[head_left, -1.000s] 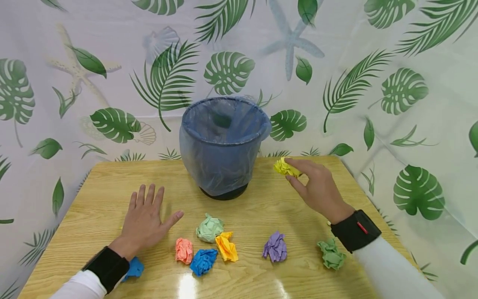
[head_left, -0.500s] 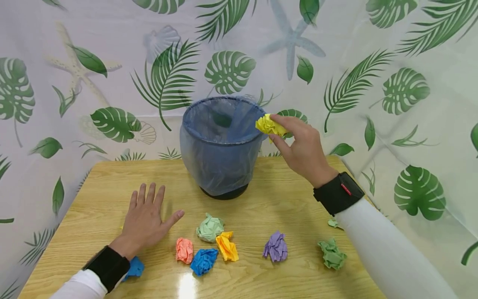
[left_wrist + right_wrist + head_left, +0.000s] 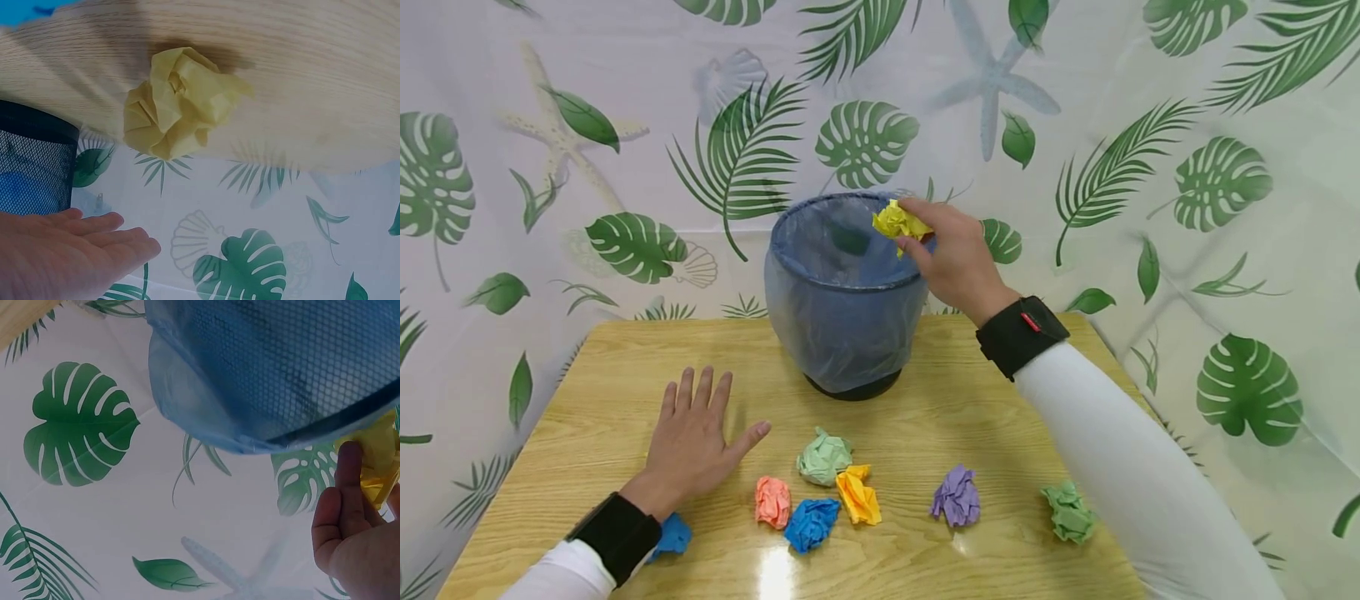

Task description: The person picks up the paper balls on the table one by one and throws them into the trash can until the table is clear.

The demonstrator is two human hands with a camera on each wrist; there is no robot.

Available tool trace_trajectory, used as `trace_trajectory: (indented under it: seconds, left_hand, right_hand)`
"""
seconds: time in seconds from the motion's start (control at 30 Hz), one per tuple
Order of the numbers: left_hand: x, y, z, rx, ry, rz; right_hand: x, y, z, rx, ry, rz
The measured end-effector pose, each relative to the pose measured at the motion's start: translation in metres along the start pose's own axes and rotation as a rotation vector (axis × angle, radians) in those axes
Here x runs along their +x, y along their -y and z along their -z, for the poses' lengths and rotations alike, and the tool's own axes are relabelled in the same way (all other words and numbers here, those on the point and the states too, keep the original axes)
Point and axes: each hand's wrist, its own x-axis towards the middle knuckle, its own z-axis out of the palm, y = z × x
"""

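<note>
Evidently the right hand (image 3: 957,257) pinches a crumpled yellow paper ball (image 3: 895,221), undropped, at the blue-lined mesh bin's (image 3: 848,333) two o'clock, multicoloured crumpled balls (image 3: 813,525) remaining toward six, left hand (image 3: 692,446) splayed.

Tabletop's (image 3: 985,417) far edge: the bin (image 3: 846,325) blocks me midway.
Toward near edge: paper balls (image 3: 812,525) obstruct low passes.
Passage: I have room between bin and left hand (image 3: 692,446).

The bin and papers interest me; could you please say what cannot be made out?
Head view: floor of the lined bin, hidden by its near wall.
Head view: part of the held yellow paper, behind the right hand.
Left wrist view: a blue paper, cut by the top edge.
</note>
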Motion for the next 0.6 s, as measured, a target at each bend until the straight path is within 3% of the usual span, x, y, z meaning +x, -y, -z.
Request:
trace_trajectory:
  seconds: [0.27, 0.4, 0.6]
  left_hand:
    - [0.002, -0.002, 0.001, -0.005, 0.006, -0.005]
    - [0.002, -0.003, 0.003, 0.002, 0.012, 0.002]
    - [0.003, -0.003, 0.003, 0.017, 0.010, 0.013]
  right_hand:
    - [0.008, 0.007, -0.007, -0.165, 0.133, -0.096]
    - [0.004, 0.005, -0.005, -0.175, 0.126, -0.133]
    - [-0.007, -0.001, -0.004, -0.134, 0.083, -0.113]
